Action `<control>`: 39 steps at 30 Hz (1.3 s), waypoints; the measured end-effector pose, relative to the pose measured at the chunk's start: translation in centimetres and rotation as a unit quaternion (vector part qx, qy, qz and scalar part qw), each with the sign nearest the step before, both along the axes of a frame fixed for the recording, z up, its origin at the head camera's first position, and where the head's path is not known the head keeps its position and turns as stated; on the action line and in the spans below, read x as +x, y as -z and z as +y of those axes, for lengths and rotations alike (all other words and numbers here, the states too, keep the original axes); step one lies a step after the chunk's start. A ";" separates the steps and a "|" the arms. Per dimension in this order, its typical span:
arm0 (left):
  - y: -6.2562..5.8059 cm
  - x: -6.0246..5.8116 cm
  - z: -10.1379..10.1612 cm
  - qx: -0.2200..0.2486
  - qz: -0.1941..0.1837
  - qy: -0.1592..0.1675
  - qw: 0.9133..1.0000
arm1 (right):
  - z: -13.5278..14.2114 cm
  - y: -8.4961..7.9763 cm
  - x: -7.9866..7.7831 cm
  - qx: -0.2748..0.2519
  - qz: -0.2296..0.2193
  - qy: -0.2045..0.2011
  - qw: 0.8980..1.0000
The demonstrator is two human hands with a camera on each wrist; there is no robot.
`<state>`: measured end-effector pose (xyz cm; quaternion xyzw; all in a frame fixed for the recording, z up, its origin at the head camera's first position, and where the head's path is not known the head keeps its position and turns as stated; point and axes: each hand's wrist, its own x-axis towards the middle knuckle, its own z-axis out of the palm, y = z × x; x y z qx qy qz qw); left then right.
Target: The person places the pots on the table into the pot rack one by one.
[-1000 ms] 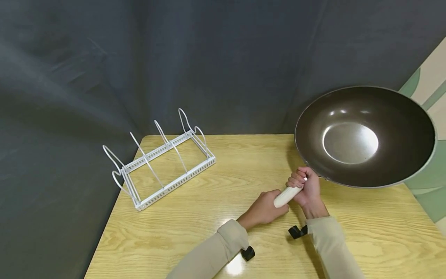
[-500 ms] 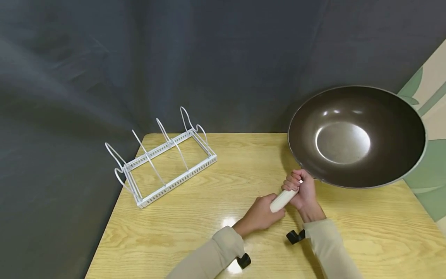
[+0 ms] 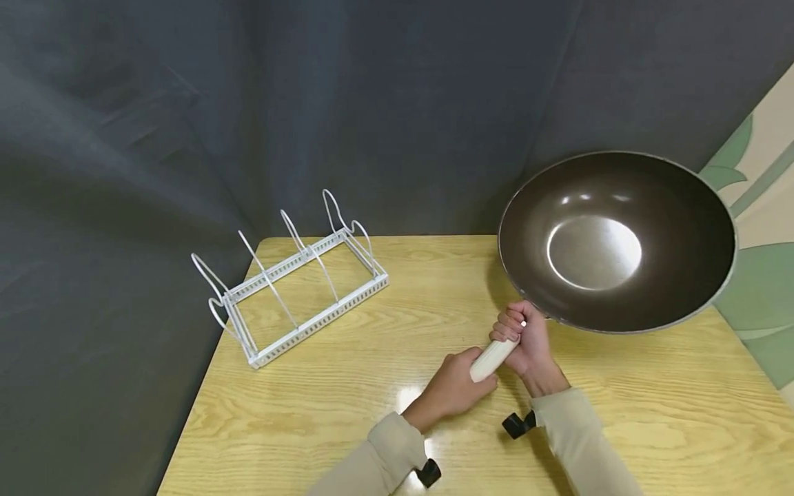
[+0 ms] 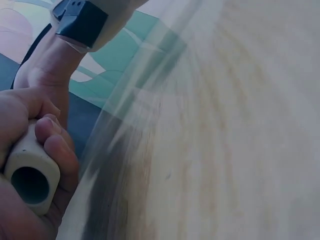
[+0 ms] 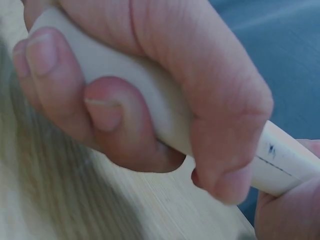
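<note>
A large dark brown wok (image 3: 595,251) is held up over the right side of the table, its inside facing me. Both hands are on its cream handle (image 3: 494,359). My left hand (image 3: 457,386) grips the free end; in the left wrist view the fingers (image 4: 62,150) wrap around it beside the hollow handle end (image 4: 47,165). Closer to the pan, my right hand (image 3: 527,339) holds the same handle, fingers curled round it, as the right wrist view shows with thumb and fingertips (image 5: 107,112) around the handle. The wok's underside is hidden.
A white wire rack (image 3: 310,320) with upright dividers stands on the left of the wooden table (image 3: 298,420). Behind hangs a dark grey curtain (image 3: 384,117), also along the left edge. A green-and-beige patterned surface (image 3: 763,289) is at the far right.
The wok and both hands on its handle have shifted steadily to the left, with the hands also slightly lower. The rack has barely moved in view. Both grips are the same.
</note>
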<state>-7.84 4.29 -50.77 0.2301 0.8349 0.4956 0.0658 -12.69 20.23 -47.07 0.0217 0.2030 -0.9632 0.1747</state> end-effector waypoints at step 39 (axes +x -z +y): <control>-1.6 3.0 -4.8 0.052 -0.008 -0.044 0.998 | -6.2 -2.7 1.6 0.074 -0.004 0.004 0.997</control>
